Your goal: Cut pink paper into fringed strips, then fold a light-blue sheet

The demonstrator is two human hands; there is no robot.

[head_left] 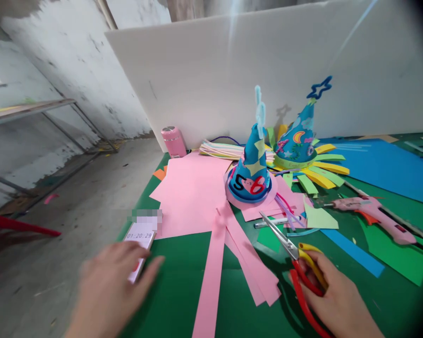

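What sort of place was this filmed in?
Probably a makeshift craft workspace in a rough room: decorated cone hats, scissors and a glue gun are at the table, with a patchy wall to the left.

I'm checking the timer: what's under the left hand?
A phone reading 01:20:29; the left hand covers part of its left side, so that cannot be seen.

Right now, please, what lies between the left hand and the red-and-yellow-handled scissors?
Long pink paper strips lie on the green tabletop, in the head view.
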